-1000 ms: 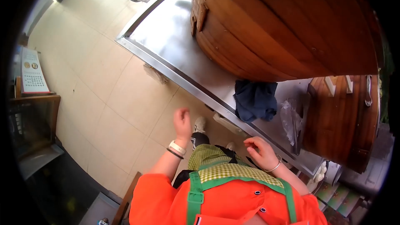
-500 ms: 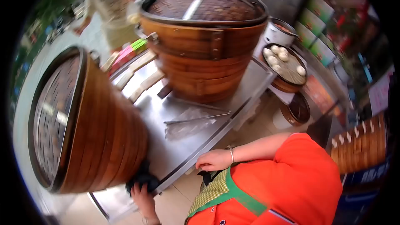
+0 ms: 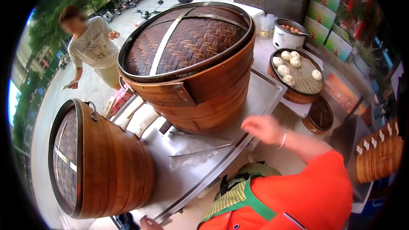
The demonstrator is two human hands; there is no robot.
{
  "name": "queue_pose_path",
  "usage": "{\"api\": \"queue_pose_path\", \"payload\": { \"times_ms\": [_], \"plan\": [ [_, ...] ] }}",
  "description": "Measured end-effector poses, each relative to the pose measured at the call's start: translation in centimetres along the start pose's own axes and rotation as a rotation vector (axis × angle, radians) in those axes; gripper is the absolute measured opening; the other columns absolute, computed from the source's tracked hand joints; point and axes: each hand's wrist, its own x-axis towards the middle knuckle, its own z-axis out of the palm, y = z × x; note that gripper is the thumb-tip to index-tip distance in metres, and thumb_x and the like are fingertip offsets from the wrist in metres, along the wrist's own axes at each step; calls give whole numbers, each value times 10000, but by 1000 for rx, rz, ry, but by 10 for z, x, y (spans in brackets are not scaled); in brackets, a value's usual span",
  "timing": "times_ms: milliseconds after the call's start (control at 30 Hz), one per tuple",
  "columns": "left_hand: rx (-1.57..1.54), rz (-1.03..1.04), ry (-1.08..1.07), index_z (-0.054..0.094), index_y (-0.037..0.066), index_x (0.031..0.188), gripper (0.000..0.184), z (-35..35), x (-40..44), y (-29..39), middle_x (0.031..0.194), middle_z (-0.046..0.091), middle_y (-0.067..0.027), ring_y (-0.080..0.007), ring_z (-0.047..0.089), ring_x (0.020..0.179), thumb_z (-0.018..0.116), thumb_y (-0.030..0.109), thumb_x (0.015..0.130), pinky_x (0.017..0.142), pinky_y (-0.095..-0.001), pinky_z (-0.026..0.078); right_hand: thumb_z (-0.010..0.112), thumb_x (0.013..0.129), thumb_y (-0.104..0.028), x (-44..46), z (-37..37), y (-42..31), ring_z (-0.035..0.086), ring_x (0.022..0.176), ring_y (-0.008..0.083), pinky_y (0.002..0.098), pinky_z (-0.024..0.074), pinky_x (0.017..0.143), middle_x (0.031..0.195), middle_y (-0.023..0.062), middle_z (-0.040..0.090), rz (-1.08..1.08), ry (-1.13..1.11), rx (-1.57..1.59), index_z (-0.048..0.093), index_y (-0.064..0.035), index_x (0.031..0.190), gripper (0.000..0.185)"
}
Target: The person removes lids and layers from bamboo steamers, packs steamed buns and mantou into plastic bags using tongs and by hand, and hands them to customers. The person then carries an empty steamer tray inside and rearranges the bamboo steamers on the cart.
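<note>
My right hand (image 3: pixel 264 128) is raised over the table's near edge, beside the large bamboo steamer stack (image 3: pixel 191 106) with its woven lid (image 3: pixel 187 44). It is slightly blurred, its fingers loosely bent with nothing in them. At the bottom edge of the view my left hand (image 3: pixel 150 224) shows only in part, close to a dark cloth (image 3: pixel 127 220); whether it grips the cloth is hidden. A second lidded steamer stack (image 3: pixel 115 170) stands nearest that hand. Metal tongs (image 3: pixel 202 148) lie on a clear plastic bag (image 3: pixel 187 157) between the stacks.
On the right are a round tray (image 3: pixel 304 76) with several white buns, a white pot (image 3: pixel 287 34) holding round brown items, and small steamers (image 3: pixel 379 153). A person (image 3: pixel 93 42) stands beyond the metal table (image 3: pixel 170 187).
My right hand has lifted from beside the apron towards the large steamer. The view has shifted, and my left hand now sits lower, mostly out of frame.
</note>
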Motion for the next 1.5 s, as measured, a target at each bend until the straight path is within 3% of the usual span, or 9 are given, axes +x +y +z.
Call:
{"api": "queue_pose_path", "payload": {
  "times_ms": [133, 233, 367, 433, 567, 867, 1033, 1400, 1500],
  "plan": [
    [-434, 634, 123, 589, -20, 939, 213, -20, 32, 151, 920, 605, -179, -354, 572, 838, 491, -48, 751, 787, -390, 454, 540, 862, -109, 98, -123, 5, 543, 873, 115, 243, 445, 747, 966, 37, 574, -272, 499, 66, 533, -33, 1068, 219],
    [-1096, 284, -82, 446, -33, 1220, 370, -55, 100, 268, 1197, 519, -127, -250, 522, 1051, 493, 55, 864, 892, -315, 407, 617, 807, -341, 201, -180, 36, 486, 1094, 260, 321, 399, 889, 1208, 157, 505, -9, 517, -12, 407, -37, 1243, 572],
    [-1434, -262, -479, 448, 112, 1233, 554, -69, 203, 351, 1222, 467, -63, -220, 470, 1083, 472, 514, 854, 835, -339, 396, 573, 775, -267, 257, -202, 49, 559, 697, 149, 284, 445, 603, 770, 50, 593, 415, -64, 490, 567, -77, 912, 235],
    [-1324, -186, -615, 572, 87, 969, 398, -78, 221, 372, 875, 582, -42, -192, 559, 845, 541, 460, 832, 724, -323, 460, 510, 735, -144, 257, -198, 39, 508, 580, 137, 266, 401, 485, 661, 27, 532, 363, -60, 476, 536, -88, 786, 81],
    [-1421, -225, -590, 557, 40, 854, 193, -77, 233, 375, 773, 572, -104, -215, 581, 671, 558, 222, 790, 630, -379, 524, 484, 722, -99, 263, -203, 27, 506, 576, 115, 251, 456, 491, 699, 9, 502, 232, -27, 438, 513, -83, 814, 97],
    [-1344, 0, -166, 539, 44, 917, 304, -220, 251, 235, 778, 557, -63, -187, 524, 703, 617, 275, 735, 675, -326, 443, 499, 795, -162, 294, -114, -109, 524, 592, 114, 249, 459, 571, 676, -1, 516, -14, -274, 604, 513, -107, 742, 77],
    [-1572, -232, -64, 578, -5, 822, 280, -272, 287, 64, 709, 599, -80, -210, 591, 613, 632, 251, 721, 569, -315, 538, 585, 762, -227, 340, 35, -223, 547, 655, 198, 347, 509, 572, 775, 62, 529, -70, -390, 633, 560, -61, 785, 170],
    [-1417, -333, 243, 593, 101, 781, 166, -251, 267, -85, 601, 588, -20, -150, 552, 477, 560, 263, 785, 408, -259, 417, 624, 727, -195, 345, 186, -318, 505, 726, 144, 330, 454, 617, 742, -3, 467, -83, -547, 444, 537, -104, 755, 129],
    [-1340, -264, 427, 568, 38, 1041, 335, -242, 257, -89, 963, 603, -69, -136, 570, 872, 584, 292, 823, 699, -266, 460, 586, 794, -351, 327, 190, -283, 540, 888, 207, 315, 450, 731, 963, 110, 531, -234, -335, 449, 507, 14, 1016, 434]
  ]
}}
